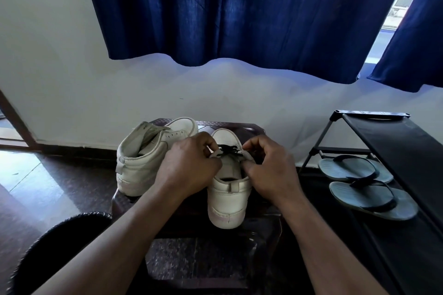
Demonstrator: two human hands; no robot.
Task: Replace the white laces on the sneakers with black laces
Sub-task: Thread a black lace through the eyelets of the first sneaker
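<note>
Two white sneakers stood side by side on a dark stool (pixel 250 127), toes toward the wall (pixel 60 79) and heels toward the person. The laced sneaker (pixel 226 199) occupied the right side, with its heel overhanging the near edge. A black lace (pixel 229 149) crossed its forward eyelets in a few rows. The unlaced sneaker (pixel 141 160) stood just beside it on the left, angled slightly outward, with bare eyelets showing. The left hand (pixel 189 167) had its fingers curled and pinched the left eyelet flap of the laced sneaker beside the lace. The right hand (pixel 269 167) had its fingers curled over the right flap, thumb against the collar; whether it also gripped the lace end could not be determined. A black shoe rack (pixel 383 132) stood to the right, carrying a pair of grey flip-flops (pixel 347 167). A dark blue curtain (pixel 239 19) hung above.
</note>
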